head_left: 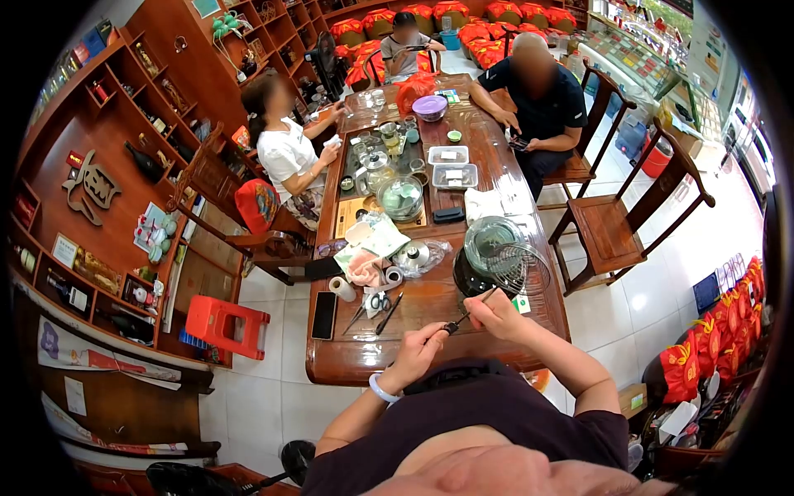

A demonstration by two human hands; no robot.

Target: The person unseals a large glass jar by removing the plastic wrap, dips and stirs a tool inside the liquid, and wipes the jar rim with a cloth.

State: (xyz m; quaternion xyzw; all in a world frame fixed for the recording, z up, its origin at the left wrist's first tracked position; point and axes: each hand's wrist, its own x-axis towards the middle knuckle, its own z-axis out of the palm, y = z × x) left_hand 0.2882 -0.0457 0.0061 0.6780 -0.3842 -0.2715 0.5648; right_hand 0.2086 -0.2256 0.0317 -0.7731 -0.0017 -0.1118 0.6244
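Observation:
Close to the table's near edge, my left hand [416,354] is closed around a small black piece [450,327]; a pale bangle circles that wrist. My right hand [501,317] pinches a thin dark rod [490,293] that slants down toward the black piece. What kind of things these are is too small to tell. On the table left of my hands lie a black pen-like tool [389,314], scissors [379,302] and a black phone [324,316]. Just beyond my right hand stands a round glass vessel [495,238] with a wire basket [521,269] leaning on it.
Cloths [364,263], tape rolls, a glass bowl [400,198] and plastic containers [455,176] cover the wooden table [542,289]. Three people sit around its far part. A wooden chair [616,227] stands right, a red stool [227,325] left.

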